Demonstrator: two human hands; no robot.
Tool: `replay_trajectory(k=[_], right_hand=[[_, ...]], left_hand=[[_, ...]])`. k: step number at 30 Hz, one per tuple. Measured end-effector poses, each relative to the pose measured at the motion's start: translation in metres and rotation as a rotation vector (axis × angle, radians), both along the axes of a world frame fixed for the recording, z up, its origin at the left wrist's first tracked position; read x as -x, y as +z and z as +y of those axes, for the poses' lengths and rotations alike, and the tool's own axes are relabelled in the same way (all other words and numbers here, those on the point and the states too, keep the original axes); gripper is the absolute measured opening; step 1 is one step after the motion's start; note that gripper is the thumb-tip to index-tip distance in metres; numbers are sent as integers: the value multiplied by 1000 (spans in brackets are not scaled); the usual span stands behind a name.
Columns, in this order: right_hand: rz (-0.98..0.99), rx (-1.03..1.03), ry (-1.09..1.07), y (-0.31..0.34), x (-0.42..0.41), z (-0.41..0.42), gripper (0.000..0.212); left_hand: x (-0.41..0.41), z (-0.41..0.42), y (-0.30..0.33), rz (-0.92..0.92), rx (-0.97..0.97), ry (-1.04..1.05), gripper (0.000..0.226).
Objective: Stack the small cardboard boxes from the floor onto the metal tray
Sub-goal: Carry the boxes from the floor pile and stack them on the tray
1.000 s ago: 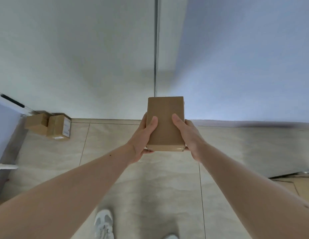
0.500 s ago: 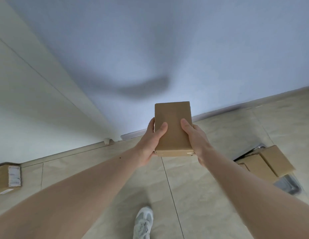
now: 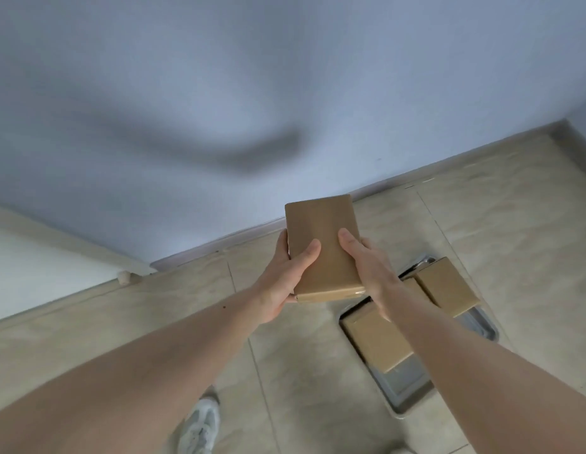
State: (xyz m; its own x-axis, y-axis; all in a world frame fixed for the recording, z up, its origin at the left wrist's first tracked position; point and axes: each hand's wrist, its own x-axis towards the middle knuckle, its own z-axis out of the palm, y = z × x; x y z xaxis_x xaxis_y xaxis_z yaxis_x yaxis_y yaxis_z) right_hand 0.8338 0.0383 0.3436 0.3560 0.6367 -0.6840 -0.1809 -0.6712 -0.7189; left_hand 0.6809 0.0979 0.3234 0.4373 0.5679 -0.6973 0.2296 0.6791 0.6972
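A small cardboard box (image 3: 322, 245) is held in the air in front of the person, above the tiled floor (image 3: 193, 316). The left hand (image 3: 283, 280) grips its left edge, thumb lying across the top face and fingers curled beneath. The right hand (image 3: 370, 270) grips its right edge in the same manner, thumb on top. The box is tilted slightly, its near end face showing a strip of clear tape.

A metal tray (image 3: 407, 393) lies on the floor to the lower right, partly hidden behind the right forearm. One flat box (image 3: 381, 344) rests in the tray's near half. A second box (image 3: 447, 288) sits at the tray's far end, overhanging the rim on the right side. A further brown surface shows between these two, just beside the right wrist; whether it is a separate box cannot be told. The bare part of the tray shows at its near end and along its right side.

A pale blue wall (image 3: 285, 77) with a skirting strip meets the floor beyond the held box. A white shoe (image 3: 199, 427) shows at the bottom edge.
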Motion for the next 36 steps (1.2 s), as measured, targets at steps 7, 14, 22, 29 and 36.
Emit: replay_trajectory(k=[7, 14, 22, 29, 36], right_hand=[[7, 54, 130, -28, -89, -49, 46], [36, 100, 181, -63, -134, -87, 44], [-45, 100, 295, -102, -151, -116, 53], [-57, 65, 254, -158, -157, -124, 66], [-54, 21, 312, -228, -158, -136, 62]], left_hand=[[-88, -76, -22, 19, 41, 190, 58], [-140, -128, -57, 80, 82, 319, 58], [-151, -170, -94, 130, 93, 405, 71], [-163, -180, -142, 175, 43, 446, 82], [-169, -199, -206, 245, 44, 508, 79]])
